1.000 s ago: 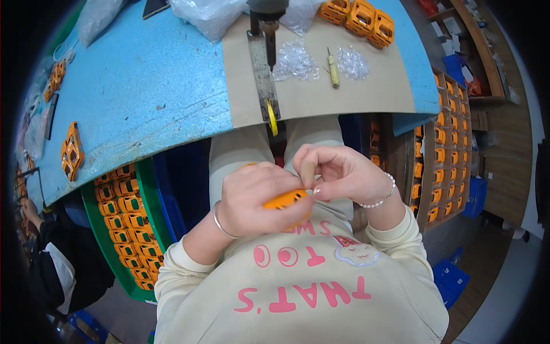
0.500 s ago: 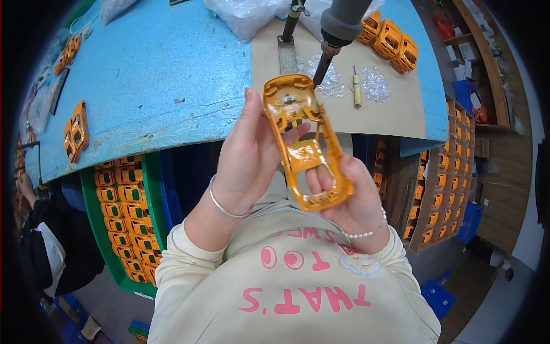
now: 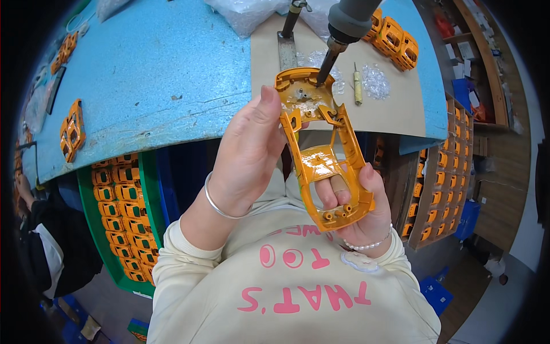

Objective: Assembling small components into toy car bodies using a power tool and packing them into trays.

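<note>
An orange plastic toy car body shell (image 3: 318, 161) is held inside-up between my hands, above the table's near edge. My left hand (image 3: 246, 146) closes on its left side, thumb along the rim, some fingers hidden beneath. My right hand (image 3: 366, 215) grips the near right end, with fingertips showing through a window opening. Over the far end of the shell slants a grey soldering-iron-like tool (image 3: 348, 26) with a dark metal tip. That tip overlaps the shell's inner face; whether it touches cannot be told.
Brown paper (image 3: 395, 112) covers part of the blue table (image 3: 172, 74). On it lie clear plastic pieces (image 3: 376, 83) and a yellow-handled pointed tool (image 3: 358, 86). Orange shells (image 3: 395, 43) stand at the far right. Crates of shells flank me, one green (image 3: 150, 189). Another person (image 3: 51, 246) is at left.
The shell and both hands have moved slightly right. The shell's near end has come closer to me and its inside has tilted more into view, its far end now under the tool tip.
</note>
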`<state>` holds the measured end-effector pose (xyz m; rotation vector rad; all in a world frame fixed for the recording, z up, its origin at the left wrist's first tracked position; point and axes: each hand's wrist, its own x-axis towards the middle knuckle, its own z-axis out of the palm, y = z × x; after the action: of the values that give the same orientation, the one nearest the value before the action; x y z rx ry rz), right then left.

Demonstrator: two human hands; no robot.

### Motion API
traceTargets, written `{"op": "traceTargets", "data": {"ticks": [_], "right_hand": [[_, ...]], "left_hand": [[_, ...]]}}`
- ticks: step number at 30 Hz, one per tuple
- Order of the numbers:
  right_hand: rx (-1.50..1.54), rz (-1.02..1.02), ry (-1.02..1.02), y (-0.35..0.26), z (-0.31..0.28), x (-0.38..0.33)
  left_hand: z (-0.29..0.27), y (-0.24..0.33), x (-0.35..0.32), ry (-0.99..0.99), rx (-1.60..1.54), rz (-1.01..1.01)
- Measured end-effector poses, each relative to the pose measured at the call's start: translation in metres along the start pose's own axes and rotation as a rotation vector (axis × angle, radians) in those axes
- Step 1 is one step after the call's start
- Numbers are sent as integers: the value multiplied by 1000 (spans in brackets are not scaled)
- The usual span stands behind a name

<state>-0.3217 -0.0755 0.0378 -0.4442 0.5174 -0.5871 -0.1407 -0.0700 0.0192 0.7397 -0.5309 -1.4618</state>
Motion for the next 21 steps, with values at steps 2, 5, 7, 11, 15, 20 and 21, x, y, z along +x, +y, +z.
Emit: {"op": "traceTargets", "data": {"ticks": [2, 5, 7, 11, 15, 20, 21], "right_hand": [[-3, 12, -13, 0, 1, 1], [10, 2, 4, 4, -5, 0], [16, -10, 13, 7, -10, 1], [-154, 182, 125, 5, -29, 14], [-1261, -265, 357, -12, -58, 40], [-1929, -920, 622, -42, -88, 81], [-1964, -875, 627, -44, -89, 87]], "left_hand": [[0, -1, 0, 4, 2, -4], [-1, -7, 0, 71, -11, -59], [2, -13, -3, 112, -128, -114], [-15, -34, -23, 165, -420, -211], [-32, -42, -40, 192, -460, -203], [-27, -42, -46, 346, -296, -188], [-27, -43, -46, 342, -283, -181]]}}
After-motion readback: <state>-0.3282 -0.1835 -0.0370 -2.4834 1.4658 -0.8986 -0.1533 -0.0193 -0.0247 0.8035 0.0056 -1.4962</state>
